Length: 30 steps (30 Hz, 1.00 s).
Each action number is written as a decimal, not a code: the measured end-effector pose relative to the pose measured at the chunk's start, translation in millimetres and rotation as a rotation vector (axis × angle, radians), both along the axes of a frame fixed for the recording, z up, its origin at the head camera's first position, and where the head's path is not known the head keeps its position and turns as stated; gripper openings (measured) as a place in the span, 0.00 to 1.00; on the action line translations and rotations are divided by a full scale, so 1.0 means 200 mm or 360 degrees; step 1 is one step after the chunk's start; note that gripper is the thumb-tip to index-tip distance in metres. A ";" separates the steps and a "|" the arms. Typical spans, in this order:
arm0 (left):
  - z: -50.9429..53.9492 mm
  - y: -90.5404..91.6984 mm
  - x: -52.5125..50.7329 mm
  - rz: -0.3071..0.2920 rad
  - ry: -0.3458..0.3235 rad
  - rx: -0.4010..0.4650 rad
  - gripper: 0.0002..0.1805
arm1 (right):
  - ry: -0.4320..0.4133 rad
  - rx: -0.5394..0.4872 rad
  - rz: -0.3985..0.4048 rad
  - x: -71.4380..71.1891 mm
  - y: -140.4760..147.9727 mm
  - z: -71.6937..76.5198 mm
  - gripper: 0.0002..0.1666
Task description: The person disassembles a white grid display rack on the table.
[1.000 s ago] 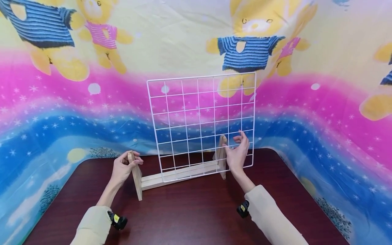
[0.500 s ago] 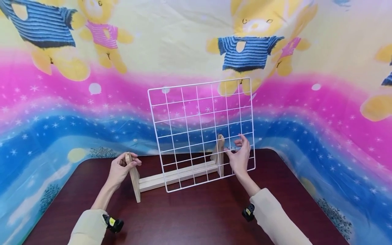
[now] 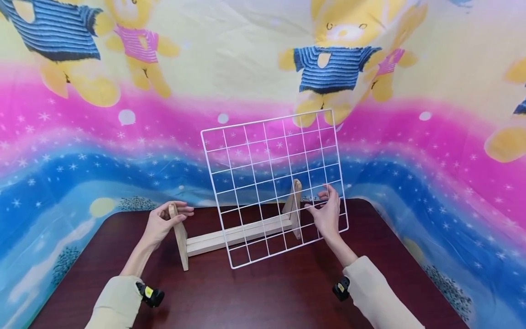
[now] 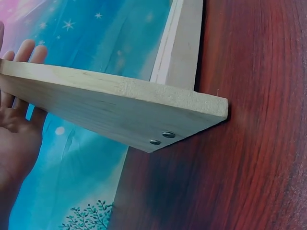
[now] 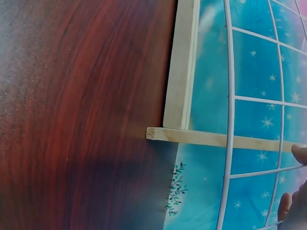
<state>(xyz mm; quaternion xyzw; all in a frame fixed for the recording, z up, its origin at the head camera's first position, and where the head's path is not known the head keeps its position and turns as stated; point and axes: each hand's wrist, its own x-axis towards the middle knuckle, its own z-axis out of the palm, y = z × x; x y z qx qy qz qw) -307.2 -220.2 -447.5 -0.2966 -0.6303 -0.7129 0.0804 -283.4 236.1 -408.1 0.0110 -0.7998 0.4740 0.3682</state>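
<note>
A white wire grid panel (image 3: 217, 199) is held up in front of the wooden stand, tilted with its lower left corner toward me. My right hand (image 3: 328, 217) grips it near its lower right side; in the right wrist view only fingertips (image 5: 300, 154) show by the wires. The wooden stand has two slanted end pieces joined by a grooved bar (image 3: 242, 234). My left hand (image 3: 162, 221) is at the top of the left end piece (image 3: 180, 242), thumb in front and fingers stretched out behind. Two screw heads (image 4: 168, 134) show low on that piece.
The stand rests on a dark red-brown table (image 3: 255, 297). A printed cloth (image 3: 246, 59) with bears hangs behind and along both sides of the table. The stand's right end piece (image 3: 295, 205) shows through the grid.
The grid panel has come down and toward me, tilting more, as my right hand shifted slightly right and down. My left fingers have straightened at the end piece, and the stand's left end moved slightly left.
</note>
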 end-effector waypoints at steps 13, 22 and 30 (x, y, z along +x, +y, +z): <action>-0.01 0.00 0.04 0.0123 0.0012 0.0018 0.12 | -0.0084 0.0044 -0.0020 0.03 0.05 -0.05 0.47; -0.01 -0.02 0.08 0.0236 -0.0044 -0.0017 0.15 | -0.0196 0.0090 0.0056 0.06 0.12 -0.06 0.46; 0.00 -0.01 0.10 0.0286 -0.0044 -0.0014 0.12 | -0.0271 0.0110 0.0055 0.08 0.17 -0.08 0.48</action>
